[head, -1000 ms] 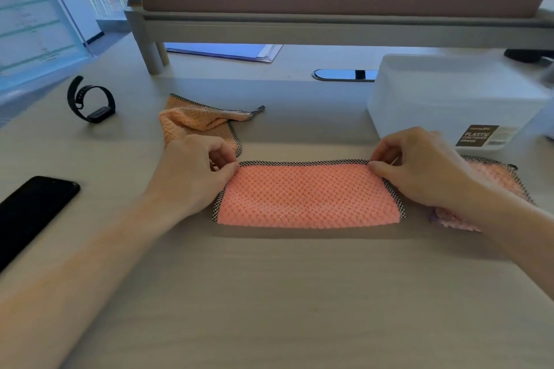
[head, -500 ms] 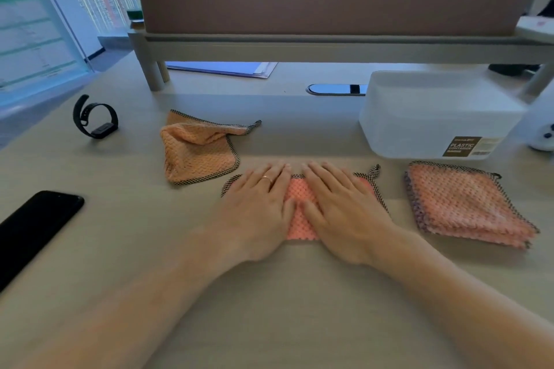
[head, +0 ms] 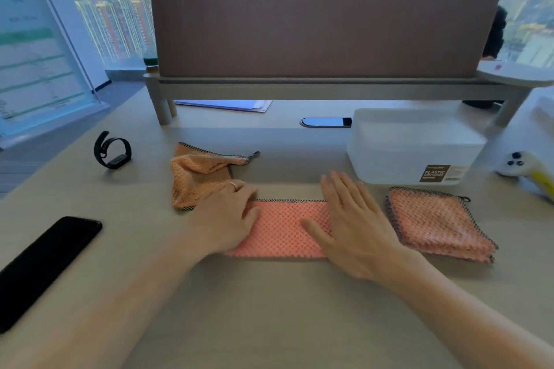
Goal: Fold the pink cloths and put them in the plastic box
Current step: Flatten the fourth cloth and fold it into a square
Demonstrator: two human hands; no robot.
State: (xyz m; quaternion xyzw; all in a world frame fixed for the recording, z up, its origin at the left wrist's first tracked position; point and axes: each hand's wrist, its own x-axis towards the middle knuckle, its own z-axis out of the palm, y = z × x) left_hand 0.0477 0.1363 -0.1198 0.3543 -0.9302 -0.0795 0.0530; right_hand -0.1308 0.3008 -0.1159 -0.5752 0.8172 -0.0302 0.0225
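A pink cloth [head: 284, 228] lies on the desk in front of me, folded into a long strip with a dark checked edge. My left hand [head: 227, 216] covers its left end, fingers curled around that end. My right hand [head: 353, 225] rests flat on its right end, fingers spread. To the right lies a second pink cloth [head: 437, 225], folded into a square. A crumpled orange-pink cloth [head: 198, 177] sits behind my left hand. The white plastic box [head: 389, 159] stands behind the folded square.
A black phone [head: 48, 263] lies at the left, a black wristband [head: 112, 150] further back. A desk divider [head: 323, 33] on legs crosses the back. A white and yellow device [head: 527, 171] sits right of the box. A person stands behind the divider.
My hands were pressed side by side on the middle of the cloth; they have slid apart to its two ends. My left fingers have curled. The view has tilted upward.
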